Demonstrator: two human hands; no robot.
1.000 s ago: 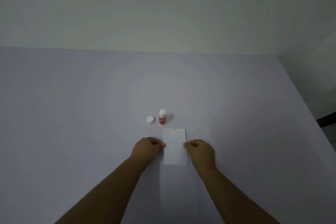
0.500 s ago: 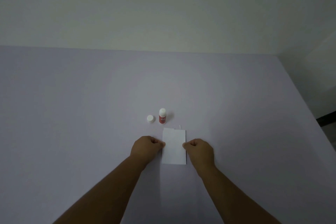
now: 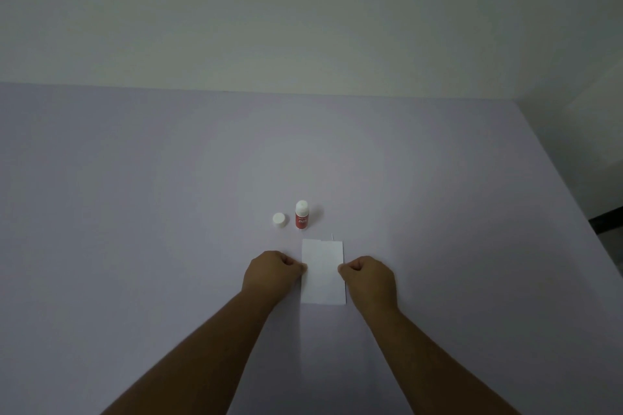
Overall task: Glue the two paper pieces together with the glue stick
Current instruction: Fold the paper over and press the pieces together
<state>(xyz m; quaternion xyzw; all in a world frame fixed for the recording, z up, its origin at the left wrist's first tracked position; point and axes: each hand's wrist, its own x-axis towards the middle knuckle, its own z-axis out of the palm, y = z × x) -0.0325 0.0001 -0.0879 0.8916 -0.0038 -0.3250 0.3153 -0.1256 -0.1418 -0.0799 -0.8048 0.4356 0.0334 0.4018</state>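
A white paper (image 3: 323,271) lies flat on the pale lilac table (image 3: 135,212); a thin sliver of a second sheet shows at its top right edge, so the two pieces lie stacked. My left hand (image 3: 271,274) is curled, its fingertips pinching the paper's left edge. On the opposite edge, my right hand (image 3: 369,278) pinches the same way. Just beyond the paper stands the uncapped red glue stick (image 3: 301,215), upright, with its white cap (image 3: 279,220) to its left.
The table's right edge (image 3: 573,199) runs diagonally down the right side, with a dark floor strip (image 3: 606,221) beyond it. A plain wall (image 3: 303,10) rises behind the table's far edge.
Both hands and the paper have shifted very slightly; the grip on the two edges is the same. Glue stick and cap have not moved.
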